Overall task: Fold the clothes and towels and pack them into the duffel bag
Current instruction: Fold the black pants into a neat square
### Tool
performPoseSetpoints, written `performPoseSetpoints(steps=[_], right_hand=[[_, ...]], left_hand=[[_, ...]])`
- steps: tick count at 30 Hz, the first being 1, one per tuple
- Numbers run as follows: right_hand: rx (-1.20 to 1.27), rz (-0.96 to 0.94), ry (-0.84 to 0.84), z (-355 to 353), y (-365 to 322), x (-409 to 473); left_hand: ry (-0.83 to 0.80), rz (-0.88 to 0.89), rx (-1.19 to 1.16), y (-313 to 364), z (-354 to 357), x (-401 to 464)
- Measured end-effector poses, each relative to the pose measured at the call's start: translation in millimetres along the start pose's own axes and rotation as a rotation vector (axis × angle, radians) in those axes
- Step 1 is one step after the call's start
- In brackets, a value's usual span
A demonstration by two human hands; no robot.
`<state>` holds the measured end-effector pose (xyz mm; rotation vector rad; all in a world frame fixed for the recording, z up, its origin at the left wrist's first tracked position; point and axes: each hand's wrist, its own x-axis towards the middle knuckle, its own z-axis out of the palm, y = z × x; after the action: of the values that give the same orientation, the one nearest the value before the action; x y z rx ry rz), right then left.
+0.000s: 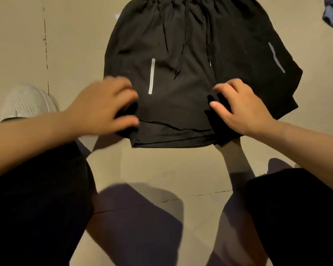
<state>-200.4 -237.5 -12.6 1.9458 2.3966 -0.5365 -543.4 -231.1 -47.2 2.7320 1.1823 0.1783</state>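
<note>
I see both hands gripping the black shorts [181,60] on the floor [161,166]: left hand [104,104] pinching the left hem, right hand [240,106] the middle.

We see dim, warm light; soft shadows fall toward us on the floor [161,169]; the left hand [104,106] blurs.

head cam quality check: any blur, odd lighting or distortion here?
Head view: warm, dim light; left hand motion-blurred, right hand sharper; hard arm shadows on the floor; black shorts lose detail in the dark; wide-angle bending at the edges.
</note>
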Motion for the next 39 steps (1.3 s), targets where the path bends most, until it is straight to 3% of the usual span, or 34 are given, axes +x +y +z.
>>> performPoseSetpoints(steps=[2,5,8,10,18,24,26,27,30,33,35,39], right_hand=[[0.038,-0.006,-0.031,1,-4,-20],[0.111,0.075,-0.143,8,-1,-44],[0.17,0.054,-0.118,12,0,-50],[0.154,0.025,-0.101,14,-2,-46],[-0.051,-0.181,-0.099,6,-23,-37],[-0.254,-0.327,-0.244,19,-26,-45],[-0.291,-0.324,-0.205,13,-22,-42],[-0.312,-0.327,-0.183,10,-17,-39],[-0.439,-0.408,-0.145,5,-4,-36],[-0.27,-0.28,-0.256,16,-6,-35],[-0.151,-0.223,-0.303,26,-10,-34],[-0.152,-0.221,-0.291,33,-12,-26]], left_hand=[[-0.073,0.128,0.014,22,12,-19],[-0.122,0.182,0.019,21,18,-12],[-0.133,0.401,0.135,8,16,-2],[-0.152,0.458,0.139,6,17,-6],[-0.121,0.461,0.125,-10,-2,-8],[-0.337,0.381,0.043,-16,-14,-21],[-0.294,0.284,-0.078,-12,-11,-25],[-0.247,0.152,-0.169,-9,-12,-25],[0.032,-0.445,-0.383,-13,-7,-23],[0.035,-0.862,-0.481,-10,-3,-17],[-0.045,-0.945,-0.568,-5,-3,-16],[-0.1,-1.0,-0.644,-1,-2,-13]])
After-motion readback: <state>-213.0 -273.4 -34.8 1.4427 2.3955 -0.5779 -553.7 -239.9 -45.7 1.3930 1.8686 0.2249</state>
